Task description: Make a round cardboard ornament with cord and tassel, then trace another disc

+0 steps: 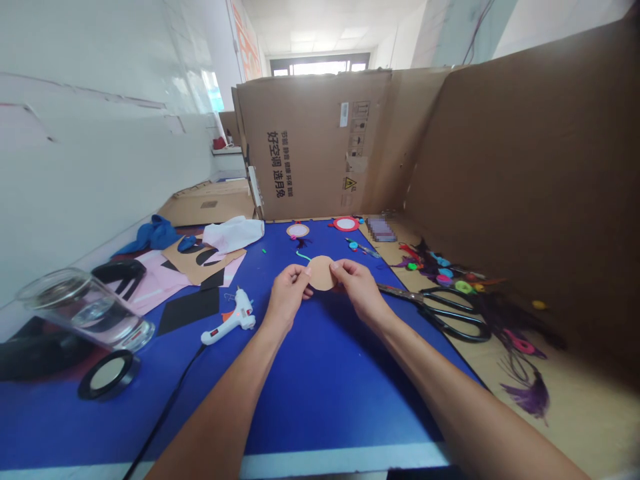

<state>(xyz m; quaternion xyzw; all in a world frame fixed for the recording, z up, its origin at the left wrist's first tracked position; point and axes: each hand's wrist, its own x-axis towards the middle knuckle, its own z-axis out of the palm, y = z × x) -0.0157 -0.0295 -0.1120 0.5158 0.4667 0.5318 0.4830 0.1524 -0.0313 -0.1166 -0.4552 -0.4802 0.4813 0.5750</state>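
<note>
A round tan cardboard disc point(322, 273) is held up flat between my two hands, over the blue tabletop point(320, 373). My left hand point(290, 290) pinches its left edge, thumb on the near face. On the opposite edge, my right hand point(356, 283) grips the disc the same way. A thin light-green cord point(303, 256) sticks out behind the disc's upper left; whether it is fixed to the disc, I cannot tell. Left of my hands lies a white glue gun point(233, 320) with an orange trigger. Large black-handled scissors point(453, 310) rest beyond my right wrist.
A glass of water point(90, 310) and a black tape roll point(109, 375) stand at left, near black paper point(190, 311) and scraps. Two round ornaments, one tan-rimmed point(298, 230), one red-rimmed point(346, 223), lie at the back. Beads and tassels point(443, 270) spread along the right. Cardboard walls point(320, 147) enclose the table.
</note>
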